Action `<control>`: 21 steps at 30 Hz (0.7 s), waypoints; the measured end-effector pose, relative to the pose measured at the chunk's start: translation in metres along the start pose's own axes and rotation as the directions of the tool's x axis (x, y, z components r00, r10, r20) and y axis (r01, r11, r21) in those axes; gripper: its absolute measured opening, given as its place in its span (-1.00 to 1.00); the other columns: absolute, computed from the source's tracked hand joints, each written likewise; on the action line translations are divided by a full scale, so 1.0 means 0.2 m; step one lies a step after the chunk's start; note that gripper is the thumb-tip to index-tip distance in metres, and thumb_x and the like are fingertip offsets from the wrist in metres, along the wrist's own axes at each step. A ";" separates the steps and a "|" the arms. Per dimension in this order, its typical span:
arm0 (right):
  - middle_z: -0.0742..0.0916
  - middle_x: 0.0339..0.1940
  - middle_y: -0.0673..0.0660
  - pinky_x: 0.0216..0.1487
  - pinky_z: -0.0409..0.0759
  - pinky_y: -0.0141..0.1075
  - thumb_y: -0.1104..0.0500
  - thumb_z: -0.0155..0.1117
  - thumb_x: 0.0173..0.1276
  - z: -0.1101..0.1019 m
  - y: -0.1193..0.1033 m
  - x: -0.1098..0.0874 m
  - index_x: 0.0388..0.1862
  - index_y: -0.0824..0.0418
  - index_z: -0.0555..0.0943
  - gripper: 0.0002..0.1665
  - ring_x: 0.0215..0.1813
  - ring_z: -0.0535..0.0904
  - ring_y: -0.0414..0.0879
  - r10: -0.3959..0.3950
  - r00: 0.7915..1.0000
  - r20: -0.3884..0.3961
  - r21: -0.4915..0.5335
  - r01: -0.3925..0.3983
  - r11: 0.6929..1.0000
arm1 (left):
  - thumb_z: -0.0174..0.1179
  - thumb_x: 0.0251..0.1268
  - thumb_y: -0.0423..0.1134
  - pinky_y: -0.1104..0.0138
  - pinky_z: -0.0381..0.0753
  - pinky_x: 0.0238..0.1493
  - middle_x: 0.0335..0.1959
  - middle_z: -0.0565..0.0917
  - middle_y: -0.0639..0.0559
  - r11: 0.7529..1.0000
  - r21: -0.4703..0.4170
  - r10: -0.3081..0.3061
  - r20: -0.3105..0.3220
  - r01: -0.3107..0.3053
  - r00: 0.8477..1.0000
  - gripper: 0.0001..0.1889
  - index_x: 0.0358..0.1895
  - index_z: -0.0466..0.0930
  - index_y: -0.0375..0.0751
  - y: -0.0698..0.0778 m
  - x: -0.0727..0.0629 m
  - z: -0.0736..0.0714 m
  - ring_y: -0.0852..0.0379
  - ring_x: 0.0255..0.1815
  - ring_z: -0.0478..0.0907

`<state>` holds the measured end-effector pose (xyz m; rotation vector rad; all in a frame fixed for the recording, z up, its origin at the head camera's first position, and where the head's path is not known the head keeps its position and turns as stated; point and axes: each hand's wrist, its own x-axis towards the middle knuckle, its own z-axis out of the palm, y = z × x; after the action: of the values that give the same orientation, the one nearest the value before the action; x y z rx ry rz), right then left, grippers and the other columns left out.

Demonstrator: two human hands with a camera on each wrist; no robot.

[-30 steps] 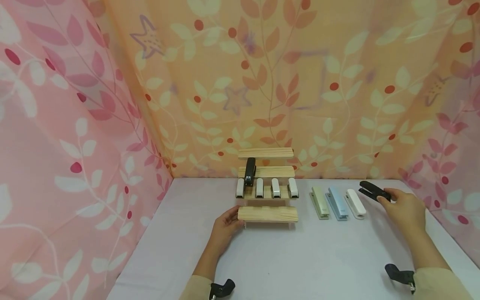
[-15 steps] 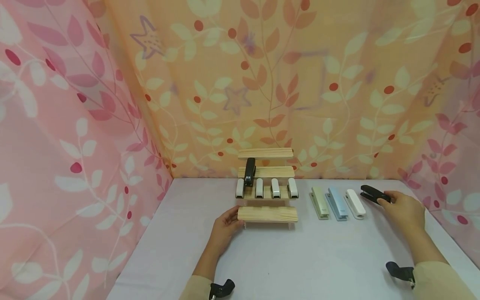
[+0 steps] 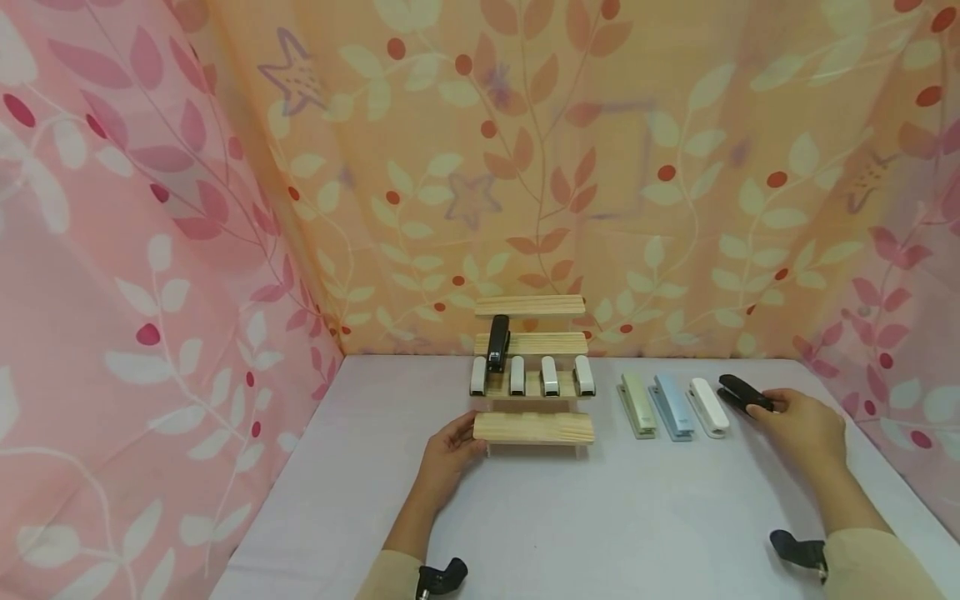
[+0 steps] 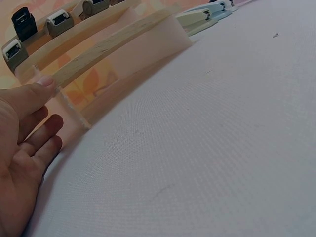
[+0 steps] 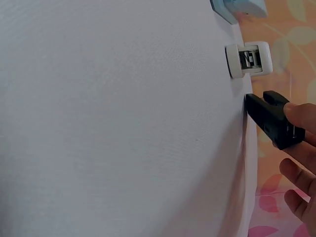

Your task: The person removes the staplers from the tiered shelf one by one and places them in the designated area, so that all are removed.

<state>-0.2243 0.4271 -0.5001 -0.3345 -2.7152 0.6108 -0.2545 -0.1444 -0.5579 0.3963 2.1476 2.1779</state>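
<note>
In the head view my right hand [image 3: 806,429] pinches the rear end of a black stapler [image 3: 742,392] between thumb and fingers. Its front end points left, close to the white stapler [image 3: 708,407]. The right wrist view shows the black stapler [image 5: 270,118] tilted, with its tip low by the tabletop. My left hand [image 3: 448,454] holds the left end of the lowest tier of a stepped wooden rack [image 3: 534,427]; the thumb lies on the board edge [image 4: 103,54] in the left wrist view. Another black stapler [image 3: 498,343] stands on the rack behind several small white staplers [image 3: 550,377].
A light green stapler [image 3: 636,404] and a light blue stapler [image 3: 672,407] lie in a row between the rack and the white stapler. The table has a white cloth [image 3: 600,525]. Patterned curtains [image 3: 540,167] enclose the back and sides.
My right hand has lowered the black stapler slightly and brought it a little left, closer to the white stapler. My left hand stays at the rack's end.
</note>
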 end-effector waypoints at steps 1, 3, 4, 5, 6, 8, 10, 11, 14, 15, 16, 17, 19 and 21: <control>0.75 -0.04 0.45 -0.24 0.32 0.04 -0.16 0.41 0.35 0.00 0.00 0.00 0.10 0.38 0.64 -0.34 -0.05 0.59 0.43 0.002 1.000 0.002 0.001 -0.002 1.000 | 0.43 0.29 -0.24 0.44 0.61 0.22 0.40 0.51 -0.22 1.000 -0.001 0.003 0.001 -0.003 1.000 -0.28 0.48 0.37 -0.29 0.00 0.00 0.00 -0.05 0.35 0.53; 0.75 -0.07 0.45 -0.24 0.31 0.04 -0.16 0.42 0.33 0.00 0.00 -0.01 0.06 0.40 0.65 -0.34 -0.07 0.59 0.43 0.000 1.000 -0.001 -0.006 0.000 1.000 | 0.42 0.30 -0.24 0.44 0.61 0.23 0.41 0.51 -0.22 1.000 -0.005 0.006 0.004 -0.006 1.000 -0.28 0.49 0.36 -0.29 0.00 0.00 0.00 -0.05 0.36 0.53; 0.75 -0.08 0.46 -0.23 0.30 0.06 -0.17 0.43 0.33 0.00 0.00 -0.01 0.05 0.40 0.64 -0.34 -0.09 0.58 0.43 0.002 1.000 -0.001 -0.009 -0.002 1.000 | 0.41 0.31 -0.25 0.44 0.61 0.24 0.42 0.50 -0.23 1.000 -0.010 0.009 0.008 -0.009 1.000 -0.28 0.49 0.35 -0.30 -0.01 0.01 0.00 -0.06 0.37 0.52; 0.75 -0.08 0.46 -0.23 0.30 0.07 -0.17 0.43 0.32 0.01 0.00 -0.02 0.05 0.41 0.64 -0.33 -0.09 0.58 0.44 0.005 1.000 -0.001 -0.013 -0.005 1.000 | 0.41 0.31 -0.25 0.43 0.61 0.24 0.42 0.49 -0.24 1.000 -0.010 0.011 0.010 -0.011 1.000 -0.28 0.49 0.35 -0.30 -0.01 0.00 -0.01 -0.07 0.38 0.51; 0.75 -0.08 0.46 -0.22 0.29 0.08 -0.17 0.44 0.32 0.01 0.00 -0.02 0.04 0.41 0.64 -0.33 -0.10 0.57 0.44 0.009 1.000 0.000 -0.014 -0.009 1.000 | 0.41 0.31 -0.25 0.43 0.60 0.25 0.43 0.49 -0.23 1.000 -0.012 0.009 0.011 -0.009 1.000 -0.28 0.49 0.35 -0.30 -0.01 0.00 -0.01 -0.07 0.39 0.50; 0.76 -0.07 0.45 -0.21 0.27 0.09 -0.17 0.44 0.32 0.02 0.00 -0.04 0.05 0.41 0.63 -0.33 -0.10 0.57 0.44 0.015 1.000 0.003 -0.013 -0.015 1.000 | 0.42 0.30 -0.24 0.43 0.60 0.24 0.43 0.49 -0.23 1.000 -0.009 0.004 0.007 -0.004 1.000 -0.28 0.49 0.35 -0.29 -0.01 0.00 -0.01 -0.08 0.39 0.50; 0.76 -0.07 0.44 -0.20 0.25 0.09 -0.17 0.46 0.31 0.04 0.01 -0.05 0.05 0.41 0.62 -0.32 -0.11 0.56 0.44 0.022 1.000 0.010 -0.005 -0.022 1.000 | 0.43 0.29 -0.24 0.43 0.61 0.23 0.42 0.50 -0.22 1.000 -0.005 -0.002 -0.002 0.002 1.000 -0.28 0.49 0.36 -0.29 -0.01 -0.01 -0.01 -0.08 0.38 0.51; 0.75 -0.06 0.45 -0.21 0.25 0.09 -0.16 0.46 0.30 0.04 0.01 -0.06 0.05 0.41 0.62 -0.32 -0.11 0.56 0.44 0.026 1.000 0.011 -0.002 -0.026 1.000 | 0.44 0.28 -0.23 0.43 0.62 0.22 0.41 0.51 -0.20 1.000 0.000 -0.006 -0.008 0.006 1.000 -0.27 0.48 0.37 -0.28 -0.01 -0.01 -0.01 -0.08 0.38 0.52; 0.75 -0.06 0.45 -0.20 0.25 0.11 -0.13 0.48 0.29 0.05 0.02 -0.08 0.05 0.42 0.60 -0.33 -0.10 0.56 0.44 0.034 0.999 0.012 0.000 -0.034 0.999 | 0.44 0.28 -0.24 0.42 0.62 0.22 0.40 0.52 -0.19 1.000 0.002 -0.009 -0.010 0.009 1.000 -0.28 0.48 0.38 -0.28 -0.01 -0.01 -0.01 -0.08 0.36 0.53; 0.75 -0.06 0.45 -0.20 0.25 0.12 -0.12 0.48 0.29 0.05 0.02 -0.08 0.05 0.43 0.59 -0.33 -0.11 0.56 0.44 0.037 0.999 0.013 -0.001 -0.037 0.999 | 0.44 0.29 -0.25 0.42 0.62 0.23 0.40 0.52 -0.20 1.000 0.002 -0.009 -0.006 0.009 1.000 -0.28 0.48 0.38 -0.28 -0.01 -0.01 -0.01 -0.08 0.36 0.53; 0.74 -0.07 0.46 -0.20 0.26 0.12 -0.11 0.48 0.29 0.05 0.03 -0.08 0.05 0.43 0.59 -0.34 -0.11 0.55 0.43 0.041 0.999 0.016 -0.004 -0.041 0.999 | 0.43 0.29 -0.26 0.41 0.62 0.23 0.40 0.52 -0.19 1.000 0.001 -0.011 -0.004 0.011 1.000 -0.29 0.48 0.37 -0.27 -0.01 -0.01 -0.01 -0.08 0.37 0.52; 0.74 -0.08 0.46 -0.20 0.26 0.12 -0.10 0.48 0.29 0.05 0.03 -0.09 0.04 0.44 0.58 -0.34 -0.12 0.55 0.43 0.044 0.999 0.020 -0.004 -0.044 0.999 | 0.43 0.29 -0.27 0.41 0.62 0.23 0.40 0.52 -0.19 1.000 0.000 -0.011 -0.001 0.011 1.000 -0.29 0.49 0.37 -0.27 -0.01 -0.01 -0.01 -0.08 0.37 0.52; 0.74 -0.11 0.47 -0.20 0.26 0.12 -0.09 0.49 0.29 0.05 0.03 -0.09 0.04 0.45 0.57 -0.34 -0.13 0.55 0.43 0.048 0.998 0.029 -0.007 -0.048 0.999 | 0.43 0.29 -0.28 0.42 0.62 0.23 0.40 0.52 -0.18 1.000 -0.005 -0.015 -0.003 0.015 1.000 -0.29 0.49 0.38 -0.25 -0.01 -0.01 0.00 -0.07 0.37 0.52; 0.74 -0.13 0.47 -0.21 0.26 0.12 -0.07 0.49 0.28 0.05 0.04 -0.09 0.04 0.46 0.57 -0.34 -0.14 0.54 0.42 0.051 0.998 0.039 -0.008 -0.051 0.999 | 0.42 0.30 -0.29 0.43 0.62 0.22 0.41 0.52 -0.19 1.000 -0.005 -0.012 -0.005 0.012 1.000 -0.30 0.49 0.37 -0.25 -0.01 -0.01 0.00 -0.08 0.37 0.52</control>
<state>-0.2103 0.4246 -0.5178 -0.3990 -2.7541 0.6279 -0.2530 -0.1442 -0.5593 0.3767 2.1413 2.1799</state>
